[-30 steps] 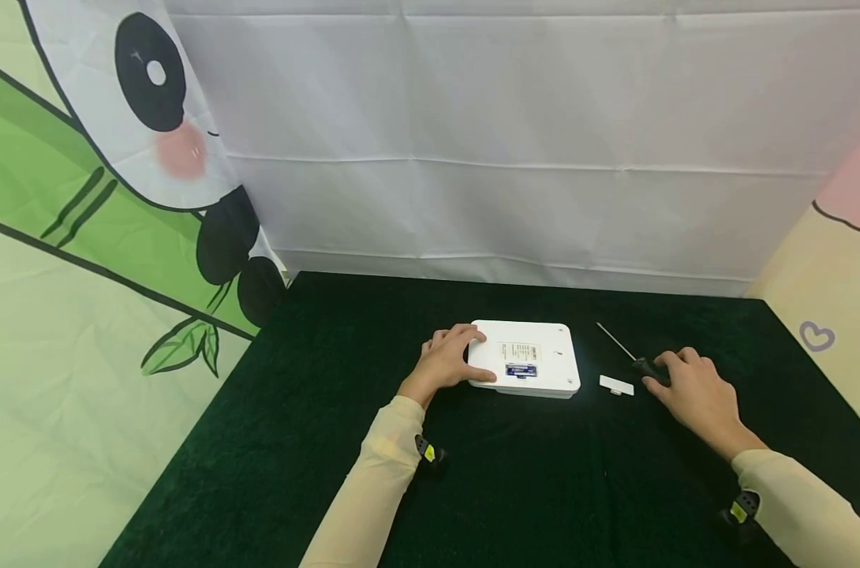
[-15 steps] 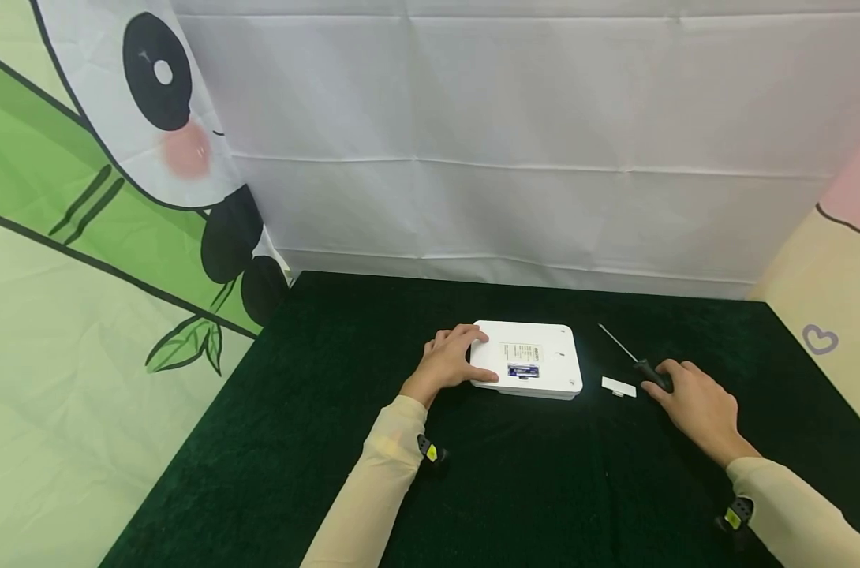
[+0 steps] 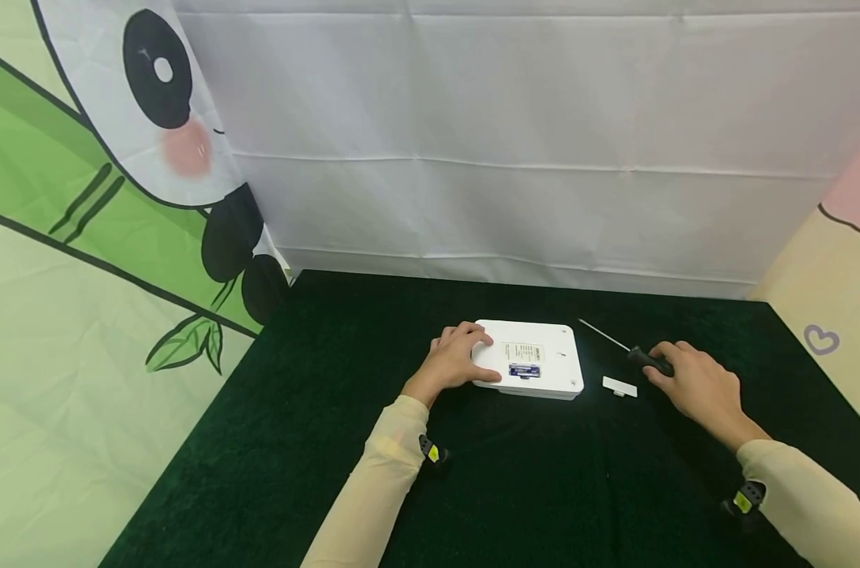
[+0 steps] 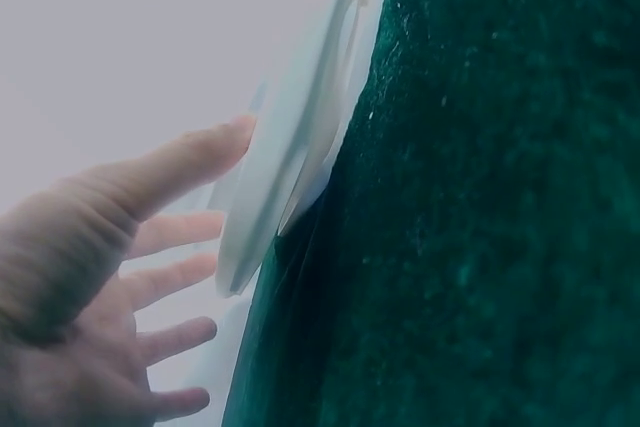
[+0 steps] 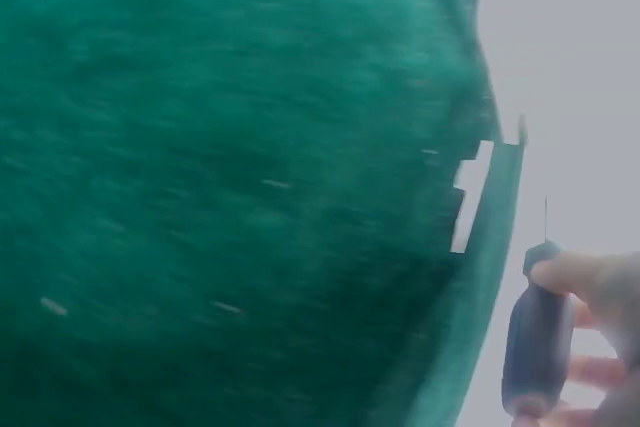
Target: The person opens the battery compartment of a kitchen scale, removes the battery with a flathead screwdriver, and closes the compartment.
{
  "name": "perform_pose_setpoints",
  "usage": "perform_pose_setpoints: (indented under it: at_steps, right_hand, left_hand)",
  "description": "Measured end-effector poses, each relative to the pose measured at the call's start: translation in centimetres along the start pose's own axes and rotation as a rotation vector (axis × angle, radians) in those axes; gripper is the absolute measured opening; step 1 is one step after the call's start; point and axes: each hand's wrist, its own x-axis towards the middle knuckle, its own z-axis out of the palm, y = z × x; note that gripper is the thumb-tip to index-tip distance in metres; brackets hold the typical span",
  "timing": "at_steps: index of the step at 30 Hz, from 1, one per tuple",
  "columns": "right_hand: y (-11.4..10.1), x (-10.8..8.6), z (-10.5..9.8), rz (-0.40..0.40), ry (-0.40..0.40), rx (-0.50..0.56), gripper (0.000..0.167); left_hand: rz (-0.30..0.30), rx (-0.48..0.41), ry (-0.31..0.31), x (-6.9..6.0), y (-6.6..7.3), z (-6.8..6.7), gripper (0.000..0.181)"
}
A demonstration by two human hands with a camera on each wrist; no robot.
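Observation:
A flat white device (image 3: pixel 540 335) lies with its labelled face up on the dark green cloth, and blue batteries (image 3: pixel 525 371) show in its uncovered compartment. On its left end rests my left hand (image 3: pixel 450 363), thumb near the front edge, index finger further back; in the left wrist view these fingers look mostly straight and spread. My right hand (image 3: pixel 700 388) pinches the dark handle of a screwdriver (image 3: pixel 645 359), whose thin shaft points left and away toward the device. Between device and right hand lies a small white battery cover (image 3: pixel 619 386), touched by neither hand.
The dark green cloth (image 3: pixel 529 489) covers the table. Behind it hangs a white curtain (image 3: pixel 515 142), with a printed panda sheet (image 3: pixel 82 237) on the left and a cream and pink sheet on the right.
The screwdriver, first touched on the cloth, is now held in my right hand, its shaft tip swung left toward the device. The left hand and device have stayed in place.

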Motion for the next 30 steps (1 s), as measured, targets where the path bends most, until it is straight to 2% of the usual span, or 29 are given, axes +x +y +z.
perform_pose_setpoints:
  at_steps: [8,16,25,30]
  right_hand:
    - [-1.6,1.6,-3.3,-0.2,-0.002,-0.088,0.026]
    - [-3.7,2.9,-5.6,-0.361,-0.003,-0.229,0.024]
    - [-6.3,3.7,-7.9,-0.449,-0.044,-0.32,0.023]
    - [-7.6,3.9,-8.6,-0.47,-0.067,-0.35,0.021]
  left_hand:
    - [0.001,0.014,0.021,-0.2,0.7,0.0,0.059]
    - [-0.014,0.012,0.046,-0.2,1.1,0.4,0.059]
    - [-0.029,0.012,0.06,-0.1,1.2,0.6,0.059]
    - [-0.03,0.013,0.057,-0.1,1.2,0.7,0.06]
